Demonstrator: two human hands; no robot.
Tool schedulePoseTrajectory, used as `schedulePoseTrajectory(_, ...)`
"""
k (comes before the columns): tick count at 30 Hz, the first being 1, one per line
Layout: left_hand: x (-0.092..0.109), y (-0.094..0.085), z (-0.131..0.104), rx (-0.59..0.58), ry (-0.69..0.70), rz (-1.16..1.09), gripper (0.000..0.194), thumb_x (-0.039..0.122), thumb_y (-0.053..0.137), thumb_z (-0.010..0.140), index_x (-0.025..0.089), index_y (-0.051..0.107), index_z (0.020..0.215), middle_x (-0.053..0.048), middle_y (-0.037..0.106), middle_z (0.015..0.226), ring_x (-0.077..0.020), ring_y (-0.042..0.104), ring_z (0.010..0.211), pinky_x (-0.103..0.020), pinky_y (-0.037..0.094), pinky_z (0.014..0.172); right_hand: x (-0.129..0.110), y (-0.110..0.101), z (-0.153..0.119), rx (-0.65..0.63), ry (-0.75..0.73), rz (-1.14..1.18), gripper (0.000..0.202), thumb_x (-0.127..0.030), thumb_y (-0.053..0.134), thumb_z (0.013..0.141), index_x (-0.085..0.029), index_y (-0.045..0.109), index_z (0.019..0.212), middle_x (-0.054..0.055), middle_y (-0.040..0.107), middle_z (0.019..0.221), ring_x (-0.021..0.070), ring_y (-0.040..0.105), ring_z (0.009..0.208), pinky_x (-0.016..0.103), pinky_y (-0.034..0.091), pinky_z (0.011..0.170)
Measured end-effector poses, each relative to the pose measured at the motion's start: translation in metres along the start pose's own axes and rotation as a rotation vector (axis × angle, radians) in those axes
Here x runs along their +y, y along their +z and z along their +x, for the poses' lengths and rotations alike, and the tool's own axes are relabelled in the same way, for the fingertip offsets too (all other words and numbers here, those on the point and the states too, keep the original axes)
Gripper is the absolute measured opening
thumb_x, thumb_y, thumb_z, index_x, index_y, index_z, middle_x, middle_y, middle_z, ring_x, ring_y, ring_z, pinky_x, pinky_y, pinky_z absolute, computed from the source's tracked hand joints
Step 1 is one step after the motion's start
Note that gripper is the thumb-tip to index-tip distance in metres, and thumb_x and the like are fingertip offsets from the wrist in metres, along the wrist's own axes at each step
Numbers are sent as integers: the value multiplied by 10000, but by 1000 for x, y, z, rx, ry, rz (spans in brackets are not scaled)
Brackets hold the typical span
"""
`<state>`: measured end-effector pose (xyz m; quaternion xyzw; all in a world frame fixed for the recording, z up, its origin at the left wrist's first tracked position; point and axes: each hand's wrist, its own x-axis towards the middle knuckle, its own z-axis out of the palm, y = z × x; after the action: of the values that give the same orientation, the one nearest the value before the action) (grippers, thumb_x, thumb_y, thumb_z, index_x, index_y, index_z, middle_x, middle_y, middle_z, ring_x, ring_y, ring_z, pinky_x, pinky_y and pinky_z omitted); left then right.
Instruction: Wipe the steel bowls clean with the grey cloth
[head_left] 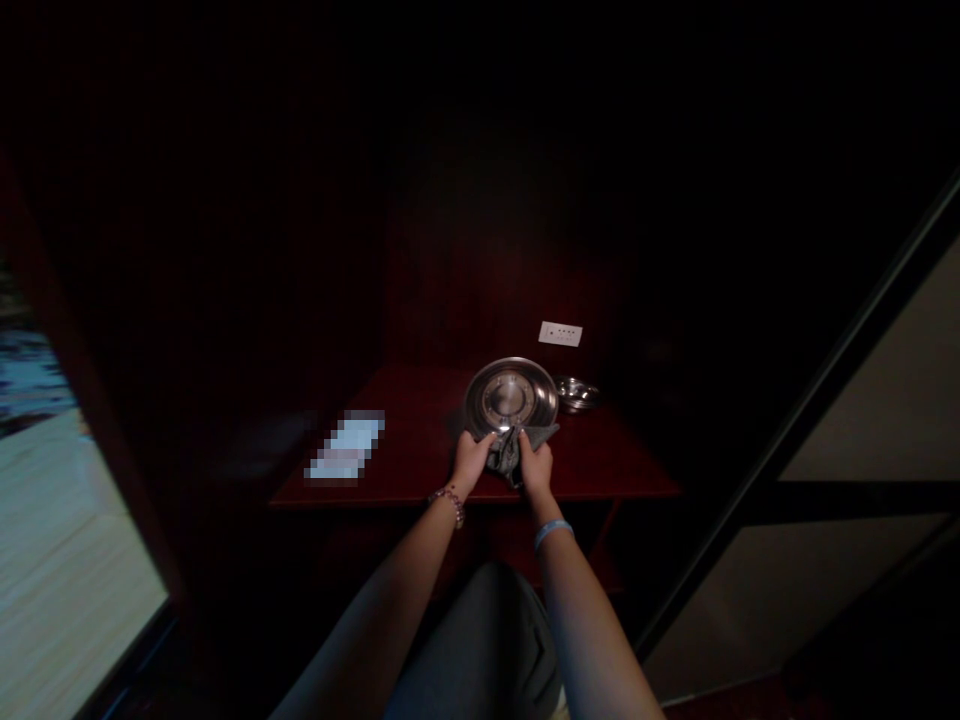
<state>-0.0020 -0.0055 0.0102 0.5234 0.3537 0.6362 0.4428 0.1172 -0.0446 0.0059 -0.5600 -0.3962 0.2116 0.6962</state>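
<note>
A round, shiny metal plate (511,395) is tilted up in front of me above the dark red shelf (420,470). My left hand (472,460) grips its near rim at the left, thumb on top. At the right of the same rim, my right hand (536,462) is closed with a grey cloth (506,455) bunched against the plate. The cloth hangs between both hands, and one corner sticks out to the right. The fingers under the plate are hidden.
Just behind the plate on the right stand shiny metal bowls or dishes (577,393). A white wall socket (560,333) is on the back panel. Toward the left of the shelf lies a blurred pale rectangle (346,446). Dark walls enclose both sides.
</note>
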Motion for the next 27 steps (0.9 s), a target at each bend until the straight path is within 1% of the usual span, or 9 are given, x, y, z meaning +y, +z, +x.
schedulePoseTrajectory(3, 1, 1, -1, 37, 25, 16, 299, 276, 663, 761, 100, 692, 1001, -145, 742, 1060, -250, 684, 1004, -374, 505, 926, -1, 0, 0, 2, -11, 3, 479, -499, 661, 775, -78, 751, 985, 168, 765, 992, 280, 730, 933, 300, 530, 788)
schedulePoseTrajectory(7, 6, 0, -3, 123, 109, 63, 325, 392, 538, 889, 129, 665, 1032, -145, 726, 1068, -230, 677, 999, -349, 509, 909, -3, 0, -2, 4, -22, 3, 485, -511, 657, 780, -73, 756, 964, 170, 769, 961, 280, 731, 907, 309, 533, 790)
schedulePoseTrajectory(11, 11, -3, -4, 250, 141, 78, 370, 462, 520, 905, 134, 643, 1023, -156, 716, 1056, -237, 680, 964, -335, 521, 869, -6, -1, -4, -14, -27, 4, 488, -516, 667, 776, -73, 755, 959, 172, 768, 972, 279, 730, 912, 306, 535, 789)
schedulePoseTrajectory(13, 11, -4, -4, 270, 136, 78, 385, 482, 522, 904, 137, 642, 1028, -156, 716, 1061, -239, 683, 960, -333, 525, 860, -7, -1, -4, -14, -26, 11, 484, -516, 663, 780, -74, 756, 957, 171, 769, 969, 277, 731, 908, 302, 536, 780)
schedulePoseTrajectory(16, 8, -4, -4, 209, 113, 89, 395, 491, 545, 891, 141, 661, 1033, -153, 724, 1068, -240, 689, 972, -336, 526, 865, -6, -1, -3, 20, -18, 0, 490, -516, 653, 788, -69, 754, 959, 177, 768, 966, 280, 733, 909, 300, 536, 777)
schedulePoseTrajectory(19, 4, -2, -3, 97, 82, 121, 391, 460, 679, 802, 138, 685, 1023, -143, 742, 1051, -243, 699, 971, -340, 526, 872, -4, -1, -2, 43, -22, 0, 492, -509, 642, 797, -69, 749, 988, 179, 763, 999, 284, 729, 943, 302, 532, 795)
schedulePoseTrajectory(21, 1, -1, -2, 53, 70, 133, 403, 415, 746, 742, 130, 692, 1023, -141, 747, 1057, -239, 702, 970, -331, 528, 868, -2, -1, -1, 46, -22, 8, 489, -505, 640, 801, -74, 746, 1007, 177, 760, 1017, 283, 727, 956, 302, 532, 800)
schedulePoseTrajectory(24, 1, -1, -2, 34, 19, 219, 372, 382, 764, 718, 103, 713, 958, -151, 759, 1007, -242, 708, 932, -317, 532, 819, -2, -2, 0, 53, -2, 13, 497, -513, 648, 794, -77, 743, 1014, 180, 758, 1030, 284, 724, 969, 302, 533, 799)
schedulePoseTrajectory(27, 4, -1, -5, -53, -22, 336, 332, 402, 740, 736, 98, 735, 870, -141, 771, 933, -243, 712, 898, -300, 521, 767, -3, -2, 0, 59, 14, 34, 516, -528, 650, 789, -75, 740, 1019, 182, 753, 1046, 281, 720, 978, 301, 531, 810)
